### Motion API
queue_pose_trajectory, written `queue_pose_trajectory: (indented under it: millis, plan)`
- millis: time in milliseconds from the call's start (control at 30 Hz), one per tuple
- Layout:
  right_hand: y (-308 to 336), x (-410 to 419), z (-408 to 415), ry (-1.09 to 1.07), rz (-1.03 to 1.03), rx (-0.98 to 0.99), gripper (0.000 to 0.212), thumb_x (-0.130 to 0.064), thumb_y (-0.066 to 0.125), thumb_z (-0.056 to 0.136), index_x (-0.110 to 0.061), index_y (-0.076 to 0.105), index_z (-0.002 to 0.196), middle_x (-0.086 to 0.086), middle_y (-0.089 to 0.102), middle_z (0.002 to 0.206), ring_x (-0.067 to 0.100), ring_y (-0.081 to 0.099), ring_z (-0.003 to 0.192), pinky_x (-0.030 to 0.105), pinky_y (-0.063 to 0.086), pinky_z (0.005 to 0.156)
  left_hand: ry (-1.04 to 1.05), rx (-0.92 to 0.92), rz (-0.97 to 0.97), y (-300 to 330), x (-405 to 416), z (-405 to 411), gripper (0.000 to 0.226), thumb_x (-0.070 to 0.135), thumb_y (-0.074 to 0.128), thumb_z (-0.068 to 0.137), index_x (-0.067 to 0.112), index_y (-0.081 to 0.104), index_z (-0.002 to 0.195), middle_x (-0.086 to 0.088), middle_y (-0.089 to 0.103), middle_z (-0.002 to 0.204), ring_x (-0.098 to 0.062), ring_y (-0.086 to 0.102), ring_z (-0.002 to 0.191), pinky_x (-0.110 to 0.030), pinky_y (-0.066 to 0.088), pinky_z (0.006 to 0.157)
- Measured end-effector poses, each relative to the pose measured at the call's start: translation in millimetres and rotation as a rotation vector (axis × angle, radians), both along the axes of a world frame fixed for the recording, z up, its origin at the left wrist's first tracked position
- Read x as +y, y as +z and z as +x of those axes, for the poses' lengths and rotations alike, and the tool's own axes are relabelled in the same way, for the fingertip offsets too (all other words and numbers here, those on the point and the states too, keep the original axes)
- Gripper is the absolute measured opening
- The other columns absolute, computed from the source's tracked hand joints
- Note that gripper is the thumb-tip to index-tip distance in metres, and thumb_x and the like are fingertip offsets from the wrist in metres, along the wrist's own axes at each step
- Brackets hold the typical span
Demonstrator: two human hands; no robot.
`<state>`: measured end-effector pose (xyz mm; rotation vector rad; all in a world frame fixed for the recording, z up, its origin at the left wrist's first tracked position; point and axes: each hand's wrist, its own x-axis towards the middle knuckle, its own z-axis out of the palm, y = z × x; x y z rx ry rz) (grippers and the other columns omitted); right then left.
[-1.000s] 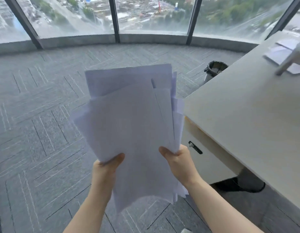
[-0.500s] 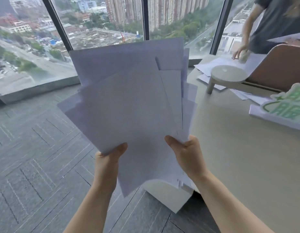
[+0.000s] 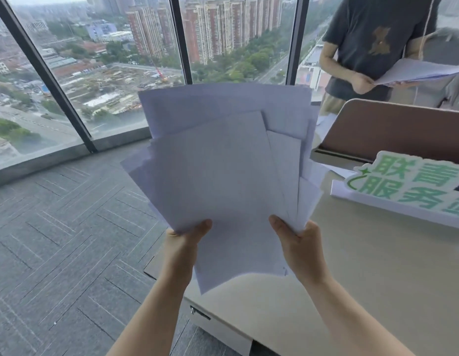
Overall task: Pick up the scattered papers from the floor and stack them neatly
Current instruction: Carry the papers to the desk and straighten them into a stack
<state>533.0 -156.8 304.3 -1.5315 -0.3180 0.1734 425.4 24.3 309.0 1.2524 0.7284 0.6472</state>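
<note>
We are holding the papers (image 3: 223, 170) up in front of us with both hands, the left hand (image 3: 183, 242) pinching the lower left edge with its thumb on the front face and the right hand (image 3: 297, 240) pinching the lower right edge the same way — both grips closed on the sheaf near its bottom only. The sheets are fanning out unevenly, corners poking out at the top and along the right side, so we are judging that the loosest outer ones could slide free if either thumb eases or if we tilt the bundle forward; with so little of the sheaf under our thumbs, a quick swing could also make the tall upper part flop or crease. Just below and to our right the desk (image 3: 377, 278) is offering a broad bare stretch, and its near corner is sitting right under the lowest sheet, so we are seeing room to tap the edges square there. To the left the carpeted floor (image 3: 56, 240) is lying open, with no stray sheets showing in this part of it. Farther along the desk a green-lettered sign (image 3: 408, 186) and a brown partition (image 3: 393, 132) are narrowing the far surface — we would be keeping short of them. Beyond, another person (image 3: 377, 44) is standing with a separate sheaf by the windows (image 3: 107, 73).
</note>
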Motion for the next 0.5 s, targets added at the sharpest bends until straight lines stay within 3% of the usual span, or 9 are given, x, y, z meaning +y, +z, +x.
queue_pose_trajectory:
  millis: [67, 100, 167, 233, 300, 400, 500]
  plan:
    - [-2.9, -8.2, 3.5, -0.054, 0.039, -0.011, 0.040, -0.023, 0.070, 0.082, 0.015, 0.058, 0.083, 0.026, 0.057, 0.066, 0.021, 0.046, 0.061, 0.033, 0.038, 0.065, -0.031, -0.005, 0.008, -2.5, -5.9, 14.3, 0.035, 0.020, 0.077, 0.057, 0.005, 0.074, 0.089, -0.006, 0.074, 0.084, -0.019, 0.067, 0.075, -0.033, 0.051, 0.073]
    - [-3.6, -12.2, 5.1, -0.085, 0.039, -0.017, 0.044, -0.025, 0.070, 0.080, 0.017, 0.058, 0.082, 0.026, 0.058, 0.066, 0.023, 0.046, 0.060, 0.033, 0.039, 0.065, -0.049, -0.011, 0.009, -4.7, -7.8, 22.0, 0.034, 0.020, 0.077, 0.057, 0.006, 0.074, 0.087, -0.004, 0.074, 0.082, -0.016, 0.066, 0.072, -0.029, 0.051, 0.069]
    - [-10.1, -19.8, 8.9, -0.141, 0.018, -0.021, 0.035, -0.025, 0.071, 0.078, 0.008, 0.063, 0.074, 0.007, 0.062, 0.068, 0.012, 0.052, 0.064, 0.028, 0.042, 0.063, -0.092, -0.016, 0.012, -10.1, -12.4, 36.4, 0.030, 0.019, 0.076, 0.057, 0.007, 0.074, 0.084, 0.002, 0.073, 0.074, -0.010, 0.065, 0.066, -0.020, 0.050, 0.061]
    - [-22.1, -28.9, 8.8, -0.180, -0.038, -0.028, 0.014, -0.013, 0.076, 0.082, -0.013, 0.071, 0.068, -0.010, 0.069, 0.074, 0.001, 0.061, 0.069, 0.019, 0.048, 0.065, -0.143, -0.018, 0.004, -22.3, -16.3, 45.7, 0.028, 0.019, 0.077, 0.057, 0.009, 0.073, 0.082, 0.007, 0.073, 0.071, -0.006, 0.065, 0.064, -0.016, 0.049, 0.058]
    - [-39.1, -39.2, 3.4, -0.165, -0.099, -0.014, 0.025, -0.003, 0.075, 0.082, -0.027, 0.075, 0.082, -0.019, 0.076, 0.080, -0.004, 0.069, 0.078, 0.017, 0.053, 0.071, -0.203, 0.002, -0.008, -39.3, -18.5, 46.6, 0.030, 0.017, 0.077, 0.058, 0.009, 0.073, 0.087, 0.006, 0.075, 0.076, -0.007, 0.068, 0.070, -0.017, 0.051, 0.061]
    - [-61.3, -51.5, -6.1, -0.151, -0.127, 0.021, 0.021, -0.001, 0.073, 0.083, -0.017, 0.076, 0.097, -0.011, 0.079, 0.091, 0.007, 0.074, 0.089, 0.026, 0.056, 0.074, -0.267, 0.050, -0.038, -61.4, -18.6, 38.6, 0.034, 0.017, 0.077, 0.061, 0.009, 0.072, 0.094, 0.000, 0.076, 0.084, -0.014, 0.070, 0.077, -0.022, 0.053, 0.063]
    - [-70.3, -50.9, -6.7, -0.201, -0.091, 0.038, 0.021, 0.002, 0.071, 0.085, -0.014, 0.076, 0.098, -0.007, 0.079, 0.093, 0.011, 0.073, 0.092, 0.030, 0.057, 0.078, -0.288, 0.087, -0.058, -71.9, -14.8, 37.9, 0.033, 0.017, 0.077, 0.060, 0.009, 0.073, 0.092, -0.004, 0.077, 0.086, -0.018, 0.070, 0.080, -0.028, 0.054, 0.066]
